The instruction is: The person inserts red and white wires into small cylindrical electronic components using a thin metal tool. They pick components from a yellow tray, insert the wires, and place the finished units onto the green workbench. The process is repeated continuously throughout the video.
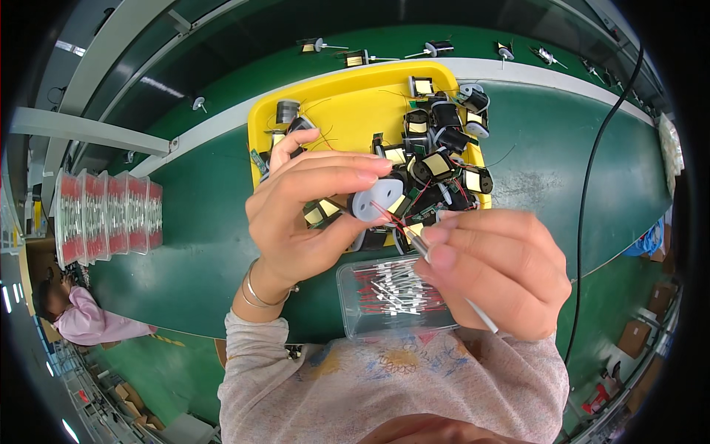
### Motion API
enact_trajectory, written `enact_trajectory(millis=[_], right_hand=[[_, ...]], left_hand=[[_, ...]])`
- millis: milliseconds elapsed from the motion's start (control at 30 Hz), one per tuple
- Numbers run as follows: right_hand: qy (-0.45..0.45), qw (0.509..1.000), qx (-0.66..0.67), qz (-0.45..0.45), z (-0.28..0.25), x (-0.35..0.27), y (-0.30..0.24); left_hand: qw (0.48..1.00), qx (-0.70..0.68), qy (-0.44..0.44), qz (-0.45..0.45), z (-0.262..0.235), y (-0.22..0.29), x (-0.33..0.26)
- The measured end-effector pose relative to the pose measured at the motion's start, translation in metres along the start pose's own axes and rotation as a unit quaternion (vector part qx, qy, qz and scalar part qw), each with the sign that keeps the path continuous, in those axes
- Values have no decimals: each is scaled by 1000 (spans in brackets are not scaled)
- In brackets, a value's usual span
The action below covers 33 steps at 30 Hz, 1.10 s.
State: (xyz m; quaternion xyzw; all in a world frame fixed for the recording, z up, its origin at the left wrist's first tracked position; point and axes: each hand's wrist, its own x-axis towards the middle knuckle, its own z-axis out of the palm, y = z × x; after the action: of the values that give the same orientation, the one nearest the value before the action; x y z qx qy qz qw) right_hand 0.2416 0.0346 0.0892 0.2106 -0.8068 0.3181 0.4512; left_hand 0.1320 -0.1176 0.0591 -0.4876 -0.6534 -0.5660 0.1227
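Observation:
Raised over the near side of the yellow tray (333, 83), my left hand (285, 203) pinches a small black unit by its round pale-grey end cap (377, 197), which has small holes in its face. Thin red wires (392, 217) run from the cap toward my right hand (506, 266). Its fingers are closed on a slim silver-and-white stick (481, 314) whose front end meets the wires; its exact kind is unclear. Below, a clear plastic box (356, 325) holds many white-sleeved red wire pieces (399, 288), partly covered by my right hand.
Black units (438, 164) with yellow pads crowd the tray's right side. Stacked clear boxes (107, 218) of red wires stand at left. A black cable (588, 185) hangs down at right. More units (439, 47) lie beyond the tray. A person in pink (96, 318) sits far left.

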Motion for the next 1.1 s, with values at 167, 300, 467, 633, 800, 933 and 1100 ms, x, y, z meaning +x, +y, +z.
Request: enact_trajectory(millis=[167, 300, 467, 633, 800, 933, 1100], right_hand=[[-1, 1000, -1, -13, 0, 0, 1], [-13, 999, 28, 29, -5, 2, 2], [-1, 996, 68, 58, -5, 5, 6], [-5, 997, 63, 43, -6, 3, 8], [-19, 999, 45, 24, -5, 2, 5], [-18, 998, 52, 26, -6, 3, 6], [-18, 998, 46, 31, -6, 4, 6]], left_hand=[[999, 21, -36, 12, -5, 0, 0], [1000, -1, -1, 3, -2, 1, 1], [1000, -3, 0, 3, -1, 1, 1], [1000, -2, 1, 9, -1, -1, 0], [1000, -1, 8, 3, -2, 1, 0], [1000, 2, 10, 6, -2, 1, 1], [1000, 5, 13, 12, -1, 2, 2]])
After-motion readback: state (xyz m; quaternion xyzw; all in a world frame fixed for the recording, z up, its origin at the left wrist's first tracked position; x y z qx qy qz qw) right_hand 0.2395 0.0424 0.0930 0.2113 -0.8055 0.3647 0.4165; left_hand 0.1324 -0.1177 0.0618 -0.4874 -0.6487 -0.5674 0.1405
